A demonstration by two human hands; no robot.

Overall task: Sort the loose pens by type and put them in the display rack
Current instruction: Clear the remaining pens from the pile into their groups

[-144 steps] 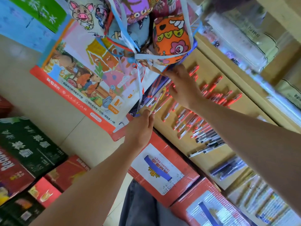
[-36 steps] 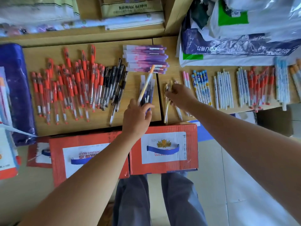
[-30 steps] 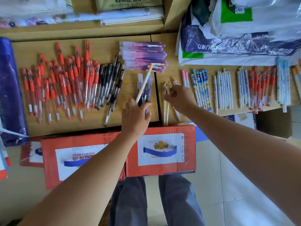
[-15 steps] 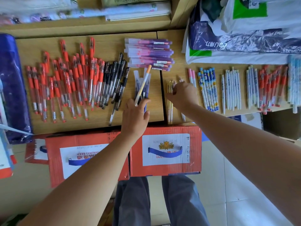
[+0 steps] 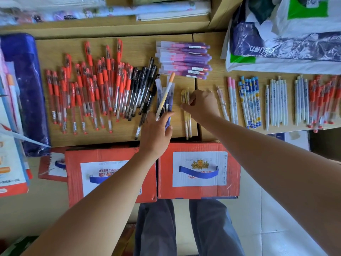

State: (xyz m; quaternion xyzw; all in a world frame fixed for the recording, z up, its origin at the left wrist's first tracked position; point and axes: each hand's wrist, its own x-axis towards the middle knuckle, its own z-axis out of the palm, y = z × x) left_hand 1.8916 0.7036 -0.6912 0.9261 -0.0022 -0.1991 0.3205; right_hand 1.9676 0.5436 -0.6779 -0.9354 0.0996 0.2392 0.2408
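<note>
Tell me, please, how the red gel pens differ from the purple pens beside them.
The red gel pens point away from the person in a loose, uneven spread; the purple pens lie crosswise in a tight stack. The red gel pens have clear barrels and red caps; the purple pens have purple barrels and pale frosted caps. Both rest on the wooden shelf.

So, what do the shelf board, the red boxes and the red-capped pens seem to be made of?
Shelf board: probably wood or wood-look laminate, matte; pale grain shows.
Red boxes: printed cardboard, matte; creased, worn edges.
Red-capped pens: glossy clear plastic; the barrels are see-through.
</note>
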